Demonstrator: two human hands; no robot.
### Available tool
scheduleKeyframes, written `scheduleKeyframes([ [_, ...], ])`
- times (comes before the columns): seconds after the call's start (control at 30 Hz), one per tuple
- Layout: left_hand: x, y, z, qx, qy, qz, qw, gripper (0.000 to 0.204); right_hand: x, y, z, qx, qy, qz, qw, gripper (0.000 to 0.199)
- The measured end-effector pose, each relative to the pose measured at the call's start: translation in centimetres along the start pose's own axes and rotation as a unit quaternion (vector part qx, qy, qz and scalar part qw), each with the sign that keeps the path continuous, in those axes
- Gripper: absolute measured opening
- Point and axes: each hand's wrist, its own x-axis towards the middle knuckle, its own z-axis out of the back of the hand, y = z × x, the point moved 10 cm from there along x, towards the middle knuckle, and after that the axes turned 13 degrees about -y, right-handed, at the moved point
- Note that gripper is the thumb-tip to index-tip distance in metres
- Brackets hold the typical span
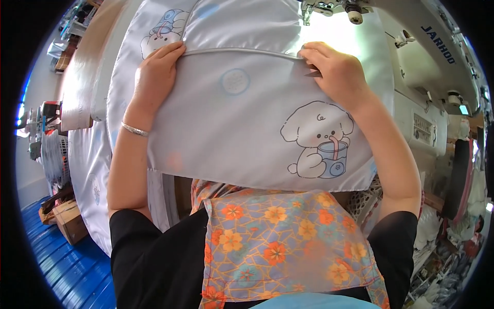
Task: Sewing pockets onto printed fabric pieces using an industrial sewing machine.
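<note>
White satiny fabric (206, 123) printed with cartoon puppies is spread before me, hanging over the near edge toward my lap. A piped seam or folded edge runs across it between my two hands. At the seam's left end, my left hand (157, 77) pinches the fabric with fingers together. My right hand (337, 72) grips the other end, just below the lit needle area of the sewing machine (329, 10). A small dark pointed blade (313, 74) sticks out from under the right fingers; the rest of that tool is hidden in the palm.
The machine's pale arm (427, 36) reaches over the upper right. At left are a wooden board (82, 77) and a cardboard box (71, 221) on a blue ridged floor (67, 262). A white plastic basket (363, 203) stands below the fabric at right, near piled materials.
</note>
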Motion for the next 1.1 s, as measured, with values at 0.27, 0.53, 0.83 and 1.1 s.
scheduleKeyframes([
  [0.27,0.1,0.3,-0.2,0.018,0.004,0.015,1.000,0.033,-0.2,0.4,0.3,0.003,-0.025,0.008,1.000,0.025],
  [0.53,0.1,0.8,-0.3,0.021,0.006,0.026,0.999,0.030,-0.3,0.2,0.5,0.024,-0.031,-0.025,0.999,0.023],
  [0.83,0.5,0.8,-0.7,0.058,0.007,0.012,0.998,0.030,-0.2,-0.4,0.1,0.013,0.012,-0.044,0.999,0.029],
  [1.1,1.9,1.8,-1.9,0.043,-0.001,0.005,0.999,0.031,1.3,-1.9,-0.7,0.010,0.014,-0.041,0.999,0.031],
])
